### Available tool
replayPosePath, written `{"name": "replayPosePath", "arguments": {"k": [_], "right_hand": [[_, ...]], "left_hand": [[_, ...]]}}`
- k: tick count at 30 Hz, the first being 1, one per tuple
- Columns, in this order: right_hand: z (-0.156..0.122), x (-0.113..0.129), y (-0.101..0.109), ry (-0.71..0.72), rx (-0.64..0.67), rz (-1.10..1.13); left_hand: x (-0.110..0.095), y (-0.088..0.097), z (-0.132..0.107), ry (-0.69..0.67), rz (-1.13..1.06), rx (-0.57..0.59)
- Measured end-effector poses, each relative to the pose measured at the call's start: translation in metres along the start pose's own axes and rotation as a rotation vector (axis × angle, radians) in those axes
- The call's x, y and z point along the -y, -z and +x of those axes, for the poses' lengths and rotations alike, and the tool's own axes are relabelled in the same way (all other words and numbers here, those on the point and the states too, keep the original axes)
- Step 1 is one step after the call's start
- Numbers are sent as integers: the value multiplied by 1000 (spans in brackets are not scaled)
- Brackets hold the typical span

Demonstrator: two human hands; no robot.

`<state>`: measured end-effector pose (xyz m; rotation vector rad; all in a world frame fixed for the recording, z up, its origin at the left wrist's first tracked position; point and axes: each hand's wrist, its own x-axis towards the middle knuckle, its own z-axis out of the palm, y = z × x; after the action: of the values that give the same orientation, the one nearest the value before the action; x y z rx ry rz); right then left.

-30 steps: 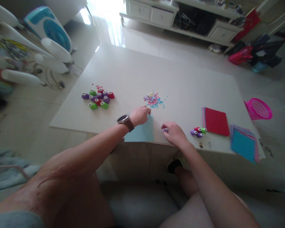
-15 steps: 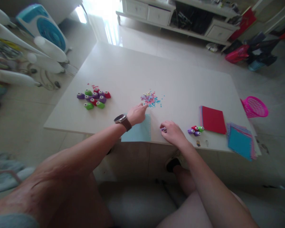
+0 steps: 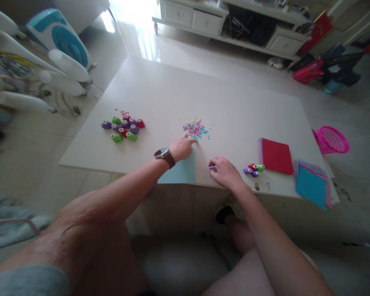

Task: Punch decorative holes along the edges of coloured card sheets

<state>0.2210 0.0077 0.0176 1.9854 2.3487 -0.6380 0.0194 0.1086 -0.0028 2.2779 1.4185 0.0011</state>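
My left hand (image 3: 181,148), with a watch on the wrist, rests on the far edge of a light blue paper sheet (image 3: 180,172) and points a finger at a small pile of coloured paper bits (image 3: 195,128). My right hand (image 3: 225,172) lies closed on a small purple paper punch (image 3: 212,168) on the white table (image 3: 234,107), just right of the blue sheet.
A cluster of purple, green and red punches (image 3: 123,128) sits at the left, and a few more punches (image 3: 253,169) lie by a red paper stack (image 3: 276,155). Mixed coloured sheets (image 3: 311,185) overhang the right corner. A pink basket (image 3: 331,139) stands on the floor.
My left hand has stretched a finger forward towards the pile of paper bits. My right hand has stayed on the purple punch.
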Motion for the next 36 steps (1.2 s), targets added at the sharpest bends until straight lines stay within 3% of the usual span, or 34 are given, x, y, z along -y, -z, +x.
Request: {"name": "replayPosePath", "arguments": {"k": [10,16,24,26,30,36], "right_hand": [[-6,-7,7,-80,51,-29],[-11,-26,22,-252,97,-163],[-18,-45,41,-519,88,-262],[-17,-42,39,-505,33,-237],[-7,-30,29,-332,-14,-82],[7,-18,17,-204,31,-43]], "left_hand": [[-15,0,7,4,32,-11],[-18,5,3,-71,5,-17],[-6,21,-7,-33,61,119],[-1,24,-10,-48,77,192],[10,20,-18,-82,126,355],[14,7,-28,-145,92,325]]}}
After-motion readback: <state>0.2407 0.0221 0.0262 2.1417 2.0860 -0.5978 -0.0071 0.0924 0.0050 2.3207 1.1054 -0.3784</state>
